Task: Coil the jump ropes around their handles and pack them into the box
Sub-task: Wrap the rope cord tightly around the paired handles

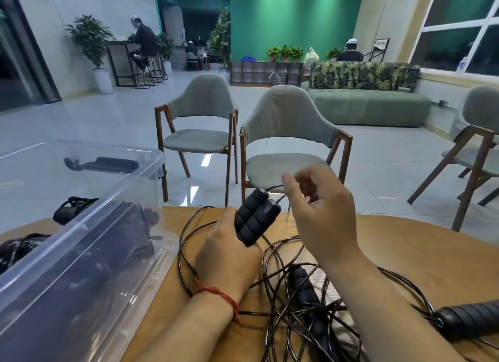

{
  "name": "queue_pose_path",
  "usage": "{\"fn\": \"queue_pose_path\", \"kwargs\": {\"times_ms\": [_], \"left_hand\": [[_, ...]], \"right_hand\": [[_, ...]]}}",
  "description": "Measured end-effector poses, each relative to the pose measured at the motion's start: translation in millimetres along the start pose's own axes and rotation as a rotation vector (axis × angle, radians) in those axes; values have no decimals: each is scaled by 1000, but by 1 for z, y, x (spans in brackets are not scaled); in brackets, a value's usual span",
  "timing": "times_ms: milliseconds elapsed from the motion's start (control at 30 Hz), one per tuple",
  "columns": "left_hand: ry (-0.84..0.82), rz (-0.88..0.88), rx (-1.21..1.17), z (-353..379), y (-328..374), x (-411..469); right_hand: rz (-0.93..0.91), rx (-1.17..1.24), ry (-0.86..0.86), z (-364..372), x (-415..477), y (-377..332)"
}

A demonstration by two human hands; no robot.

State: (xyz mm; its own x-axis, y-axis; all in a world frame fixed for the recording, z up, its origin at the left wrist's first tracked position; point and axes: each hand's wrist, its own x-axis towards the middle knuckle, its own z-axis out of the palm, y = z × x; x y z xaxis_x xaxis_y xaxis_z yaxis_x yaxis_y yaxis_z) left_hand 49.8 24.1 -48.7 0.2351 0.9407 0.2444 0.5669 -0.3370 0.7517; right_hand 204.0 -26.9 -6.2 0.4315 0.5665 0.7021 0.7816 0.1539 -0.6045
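Left hand [229, 256] grips two handles [256, 216]; right hand [321, 213] curled by cord [280, 197], hold unclear. Two loose handles [306, 291] [469, 318]; one box [81, 226].

Left hand [229, 253]: thin red string bracelet [216, 294] round the wrist, knotted, one loose end trailing down the forearm [194, 326]. Right hand [324, 221]: wrist and forearm bare to the frame edge.

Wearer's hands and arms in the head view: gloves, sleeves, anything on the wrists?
No gloves, no rings visible: the left hand and right hand are bare. No sleeves show anywhere in frame. A thin red knotted string bracelet circles the left wrist; the right wrist carries nothing.
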Motion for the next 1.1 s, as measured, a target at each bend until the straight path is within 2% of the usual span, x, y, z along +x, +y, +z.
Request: {"fn": "queue_pose_path", "kwargs": {"times_ms": [67,133,233,333,433,533,767,1000,1100], "left_hand": [[-6,38,-4,0,0,-2],[-16,77,-52,5,-2,0],[-91,75,-238,7,-7,2],[-196,-53,-695,6,-7,4],[-144,-229,-1234,4,-5,12],[-126,-314,-1455,2,0,16],[-175,-316,-1484,0,4,12],[-112,-317,-1497,-2,4,14],[-116,-319,-1518,-2,2,13]], "right_hand": [[-80,-49,-155,-2,6,4],[-9,-65,-315,-3,5,10],[120,84,-369,-5,1,7],[114,149,-349,-3,-1,6],[74,19,-427,5,-8,14],[34,-164,-531,11,-15,25],[32,-336,-612,17,-15,30],[-3,-361,-673,16,-13,29],[41,-334,-699,4,-6,32]]}}
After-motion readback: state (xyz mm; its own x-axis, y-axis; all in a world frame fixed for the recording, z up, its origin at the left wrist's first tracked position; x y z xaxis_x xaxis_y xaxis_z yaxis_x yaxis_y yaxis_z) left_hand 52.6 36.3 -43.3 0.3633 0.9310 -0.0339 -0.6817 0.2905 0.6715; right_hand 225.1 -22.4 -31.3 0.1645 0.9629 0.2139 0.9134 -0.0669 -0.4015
